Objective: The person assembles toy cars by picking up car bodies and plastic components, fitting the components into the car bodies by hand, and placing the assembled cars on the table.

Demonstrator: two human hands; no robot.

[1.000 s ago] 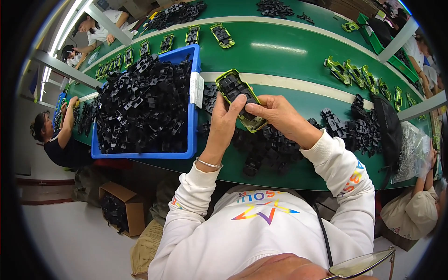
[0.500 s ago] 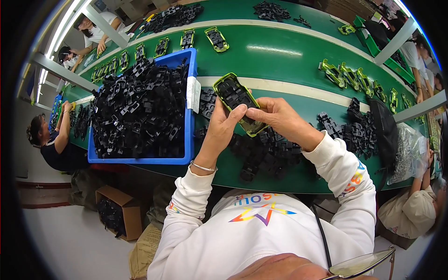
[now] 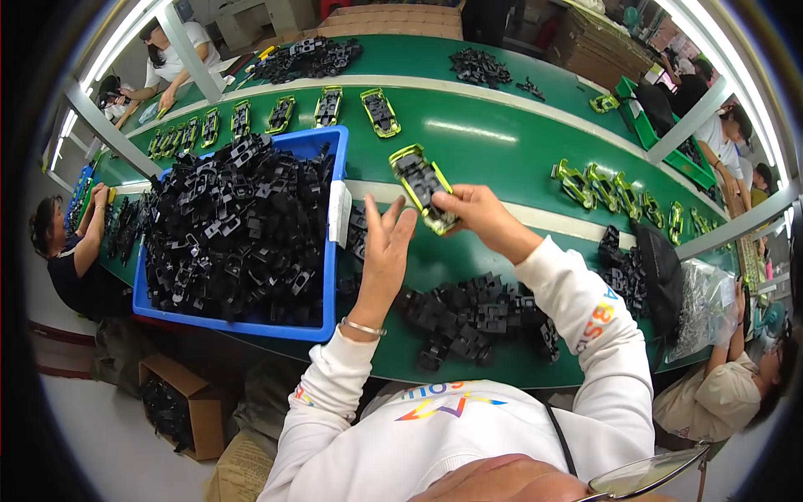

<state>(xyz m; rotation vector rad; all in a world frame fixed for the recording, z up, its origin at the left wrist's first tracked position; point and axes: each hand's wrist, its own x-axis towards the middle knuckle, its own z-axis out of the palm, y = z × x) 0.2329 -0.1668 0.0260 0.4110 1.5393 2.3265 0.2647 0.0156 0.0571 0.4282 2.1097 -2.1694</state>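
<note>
A toy car body (image 3: 416, 177), lime green outside with a black chassis part seated in it, is tilted above the workbench. My right hand (image 3: 488, 216) pinches its near end between thumb and fingers. Just left of the car, my left hand (image 3: 386, 253) is raised with its fingers apart and nothing in it. A loose pile of black plastic chassis parts (image 3: 481, 314) lies on the green bench below my hands. Left of my left hand stands a blue bin (image 3: 335, 276) heaped with black plastic parts (image 3: 238, 226).
On the green conveyor (image 3: 468, 125) beyond, green-and-black car bodies (image 3: 381, 113) stand in a row at left, with more car bodies (image 3: 602, 186) at right. A black bag (image 3: 658, 272) and a clear plastic bag (image 3: 703, 305) lie at right. Co-workers sit on both sides.
My left hand has let go of the car body and opened beside it. My right hand alone now holds the car, a little farther away. The whole view has shifted slightly.
</note>
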